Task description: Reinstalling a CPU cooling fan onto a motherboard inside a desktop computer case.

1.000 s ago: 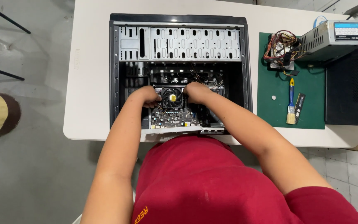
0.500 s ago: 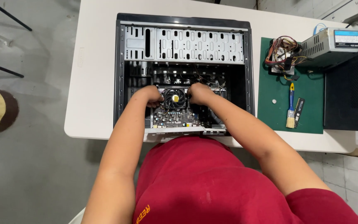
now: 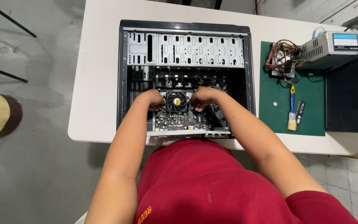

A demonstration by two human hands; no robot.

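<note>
Open black metal computer case (image 3: 123, 74) on a white table (image 3: 98, 62), both hands at the square black cooling fan (image 3: 176, 101).

Fan sits on the green motherboard (image 3: 179, 121), at the case's centre. Left hand (image 3: 153, 99), at the fan's 9 o'clock, fingers curled and touching its edge; right hand (image 3: 201, 98), at 3 o'clock, fingers bent against the opposite edge; whether either grips the fan cannot be told. At the case's 3 o'clock, a green cutting mat (image 3: 311, 120) carries a blue-and-yellow-handled paintbrush (image 3: 291, 108) and a small dark memory stick (image 3: 300, 112); at the mat's 12 o'clock, a grey metal power supply (image 3: 332, 47) with bundled coloured wires (image 3: 281, 58).
</note>
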